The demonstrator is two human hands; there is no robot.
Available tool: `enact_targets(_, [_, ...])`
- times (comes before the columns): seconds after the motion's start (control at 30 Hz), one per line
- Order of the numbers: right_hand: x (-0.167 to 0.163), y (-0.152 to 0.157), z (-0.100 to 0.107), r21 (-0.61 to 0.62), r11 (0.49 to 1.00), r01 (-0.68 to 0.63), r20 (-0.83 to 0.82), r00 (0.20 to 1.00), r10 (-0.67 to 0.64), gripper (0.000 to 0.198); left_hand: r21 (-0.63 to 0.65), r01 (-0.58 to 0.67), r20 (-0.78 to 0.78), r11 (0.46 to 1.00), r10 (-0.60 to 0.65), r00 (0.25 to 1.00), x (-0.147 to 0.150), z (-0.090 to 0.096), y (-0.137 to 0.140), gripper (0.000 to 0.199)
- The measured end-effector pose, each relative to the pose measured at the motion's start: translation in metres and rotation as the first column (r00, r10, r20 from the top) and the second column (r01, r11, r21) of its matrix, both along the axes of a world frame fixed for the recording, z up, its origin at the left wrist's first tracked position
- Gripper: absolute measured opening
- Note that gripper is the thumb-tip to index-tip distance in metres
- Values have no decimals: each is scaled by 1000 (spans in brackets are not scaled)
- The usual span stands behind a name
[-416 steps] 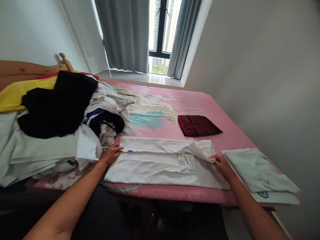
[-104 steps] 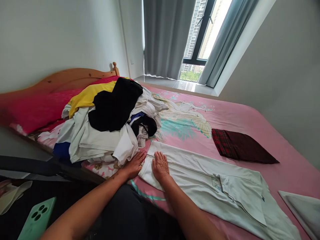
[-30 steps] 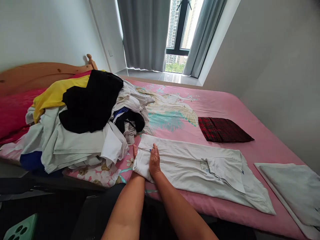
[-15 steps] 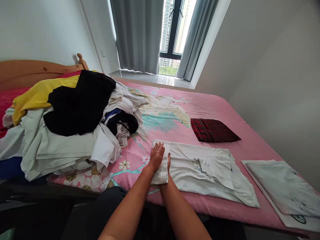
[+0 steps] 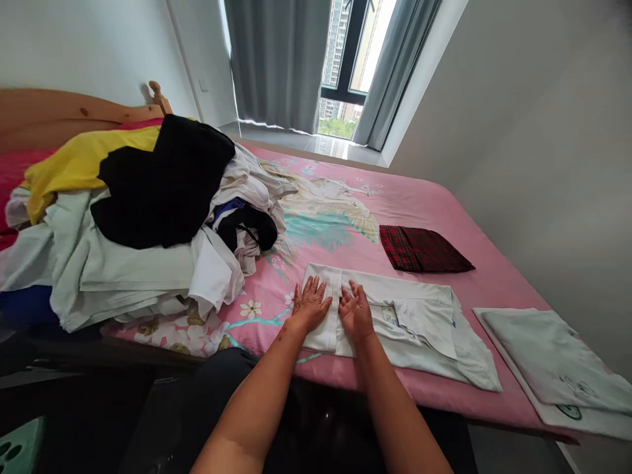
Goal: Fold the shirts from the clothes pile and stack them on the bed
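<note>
White garment point(image 5: 419, 329) on the bed point(image 5: 424, 204), right of the clothes pile point(image 5: 148, 204): my left hand point(image 5: 312, 304) spread flat on its folded-over end, right hand point(image 5: 356, 313) loosely cupped, gripping nothing; uneven pushing could, I judge, skew that fold and ruck the loose layers.

Head-worn view, forward and down over bed point(image 5: 419, 207) toward window point(image 5: 351, 59)

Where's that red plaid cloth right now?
In the head view, the red plaid cloth lies right of centre on the pink bedsheet, just beyond the white garment under the left hand.
</note>
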State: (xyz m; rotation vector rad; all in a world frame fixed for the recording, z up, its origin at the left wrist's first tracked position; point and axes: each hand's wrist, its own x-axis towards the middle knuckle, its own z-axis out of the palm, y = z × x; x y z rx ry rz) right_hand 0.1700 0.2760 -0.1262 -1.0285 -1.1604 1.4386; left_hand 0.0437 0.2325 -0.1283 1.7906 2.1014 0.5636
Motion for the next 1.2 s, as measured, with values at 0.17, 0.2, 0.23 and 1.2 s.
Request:
enact_targets(0.17, [22,-14,18,127,992,13,147,989,-31,48,-7,-15,-55,1000,15,998,6,6,0,59])
enact_targets(0.2, [21,-17,21,185,982,-25,194,981,-12,45,-6,-17,-60,1000,17,998,7,9,-4,59])
enact_targets(0.23, [19,-20,24,232,971,-62,237,972,5,43,4,-13,-71,1000,14,997,10,12,-9,58])
enact_targets(1.2, [-27,-40,-1,254,833,-492,938,335,-89,51,-219,-389,234,895,436,869,8,24,-103,49])
